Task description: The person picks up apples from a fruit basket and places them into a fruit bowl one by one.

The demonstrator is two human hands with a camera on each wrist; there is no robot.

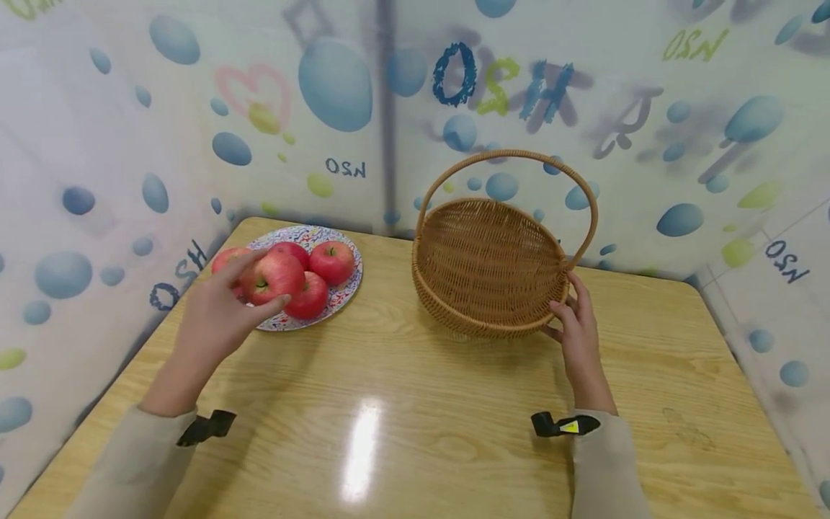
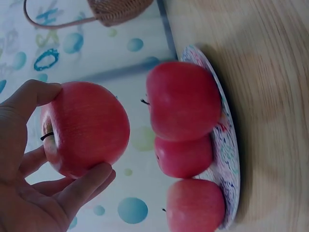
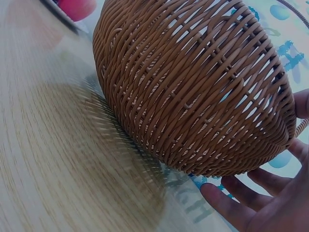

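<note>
My left hand (image 1: 210,321) holds a red apple (image 1: 280,277) between thumb and fingers, above the left side of a patterned plate (image 1: 305,233). In the left wrist view the held apple (image 2: 89,128) is clear of the other apples (image 2: 183,101), which lie on the plate. A brown wicker basket (image 1: 489,263) with a tall arched handle (image 1: 512,153) stands to the right, its opening facing me. My right hand (image 1: 579,335) grips the basket's right rim near the handle's foot, with fingers under its side in the right wrist view.
Both hands are over a light wooden table (image 1: 421,418). Its back edge meets a wall sheet (image 1: 402,144) printed with blue and green spots and lettering. A bright light reflection (image 1: 359,450) lies on the tabletop between the forearms.
</note>
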